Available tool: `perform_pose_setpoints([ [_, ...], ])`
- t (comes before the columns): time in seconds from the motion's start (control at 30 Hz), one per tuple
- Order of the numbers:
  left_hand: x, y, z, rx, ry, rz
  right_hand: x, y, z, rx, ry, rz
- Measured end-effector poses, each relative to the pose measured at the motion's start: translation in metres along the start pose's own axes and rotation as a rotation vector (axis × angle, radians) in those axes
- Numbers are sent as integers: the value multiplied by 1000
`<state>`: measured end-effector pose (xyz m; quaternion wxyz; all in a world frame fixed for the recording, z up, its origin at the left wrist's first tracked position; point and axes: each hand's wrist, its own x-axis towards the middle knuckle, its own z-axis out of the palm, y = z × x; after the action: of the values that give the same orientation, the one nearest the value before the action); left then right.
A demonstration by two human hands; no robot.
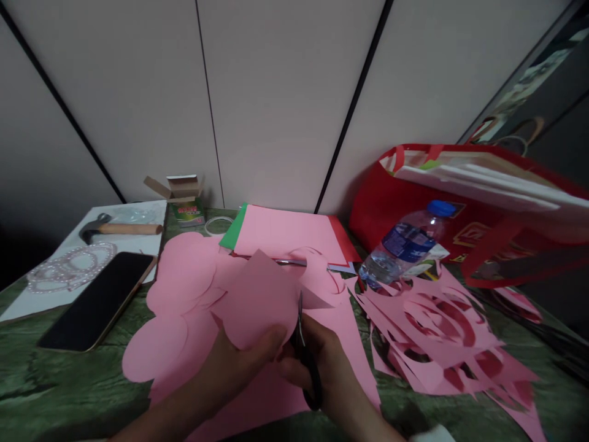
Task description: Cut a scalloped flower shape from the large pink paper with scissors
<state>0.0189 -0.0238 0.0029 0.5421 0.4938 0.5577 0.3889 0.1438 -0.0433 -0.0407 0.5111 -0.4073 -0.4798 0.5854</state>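
Observation:
My left hand [239, 362] pinches a piece of pink paper [260, 294], its thumb lying over the lower edge. Black-handled scissors [307, 362] are in my right hand [334, 368], blades pointing up along the right side of that piece. Part of the handles is hidden by my fingers. Below both hands lie larger pink sheets [354, 362]. Rounded pink cutouts [156, 347] are piled left of my left hand. To the right of my right hand spreads a heap of pink paper scraps [442, 331] with curved holes.
Left are a phone [99, 301], a hammer [124, 229], a beaded strand [73, 267] and a small opened box [188, 209]. Coloured sheets [289, 230] lie behind. At right, a water bottle [400, 245] leans near a red bag [381, 196]. A wall panel [276, 92] closes off the back.

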Motion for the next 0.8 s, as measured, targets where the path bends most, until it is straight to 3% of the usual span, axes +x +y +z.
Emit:
perform_pose_setpoints([
  [0.3,3,-7,-3,111,40,38,-1,-2,0,14,-8,-4],
  [0.8,5,-8,-2,44,36,90,-1,-5,1,-4,24,46],
])
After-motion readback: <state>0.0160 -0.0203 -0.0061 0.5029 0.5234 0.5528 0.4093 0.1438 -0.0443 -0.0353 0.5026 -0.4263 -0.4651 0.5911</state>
